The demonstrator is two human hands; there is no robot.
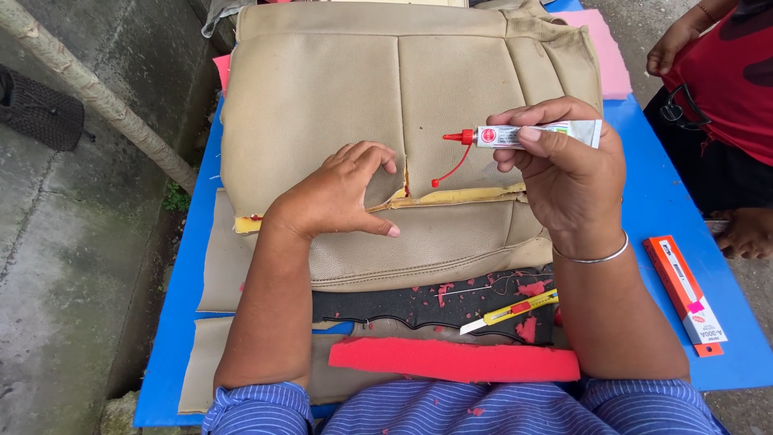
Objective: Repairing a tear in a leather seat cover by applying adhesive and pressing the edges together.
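Right hand (568, 173) grips white glue tube (535, 134).

Soft even daylight, sharp focus

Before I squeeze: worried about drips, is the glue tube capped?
Capped: the red cap sits on the tube held sideways in the right hand.

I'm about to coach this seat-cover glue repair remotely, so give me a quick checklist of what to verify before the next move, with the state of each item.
1. Glue tube gripped in right hand: ok.
2. Red nozzle aimed at the split: not ok, it points sideways above it.
3. Left hand pressing the beige cover beside the open seam: ok.
4. Yellow foam in the seam clean: cannot tell.
5. Utility knife clear of both hands: ok.
6. Nozzle unblocked: cannot tell.
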